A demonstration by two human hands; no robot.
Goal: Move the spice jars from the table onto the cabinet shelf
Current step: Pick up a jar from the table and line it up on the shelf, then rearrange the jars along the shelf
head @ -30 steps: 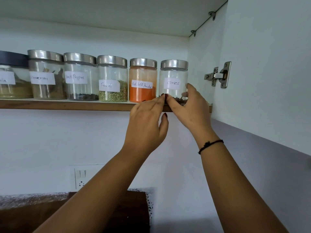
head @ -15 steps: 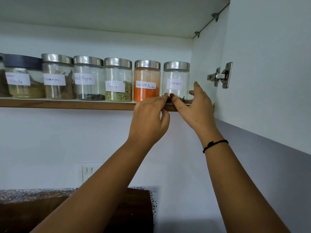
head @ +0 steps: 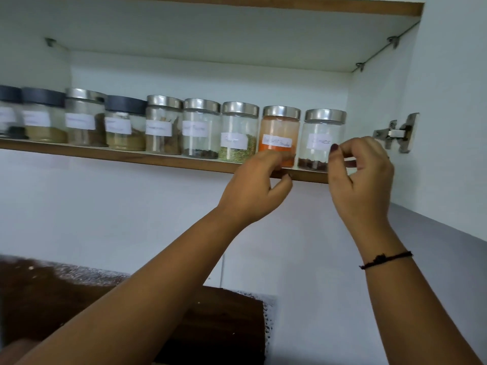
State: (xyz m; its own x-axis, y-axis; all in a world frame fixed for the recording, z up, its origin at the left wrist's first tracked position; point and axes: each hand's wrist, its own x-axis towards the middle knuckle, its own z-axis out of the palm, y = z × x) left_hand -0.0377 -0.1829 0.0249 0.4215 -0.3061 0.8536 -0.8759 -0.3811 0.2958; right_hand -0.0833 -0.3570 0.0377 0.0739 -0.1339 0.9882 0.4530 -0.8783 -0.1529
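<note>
A row of labelled glass spice jars stands on the wooden cabinet shelf (head: 131,155). At its right end are the cloves jar (head: 320,127), the orange red chilli powder jar (head: 280,127) and the fennel jar (head: 238,133), all with steel lids. My left hand (head: 258,185) hovers with loosely curled fingers in front of the chilli jar's base, its thumb below the shelf edge. My right hand (head: 361,175) is just right of the cloves jar with its fingers curled loosely and its thumb tip in front of the glass. Neither hand grips a jar.
Further left on the shelf are several more jars, some with dark lids (head: 125,105). The open cabinet door (head: 453,101) with a steel hinge (head: 395,134) is close to my right hand. A dark wooden table (head: 224,325) lies below.
Both hands have come off the base of the cloves jar and moved apart. The view has shifted, so more jars show on the left.
</note>
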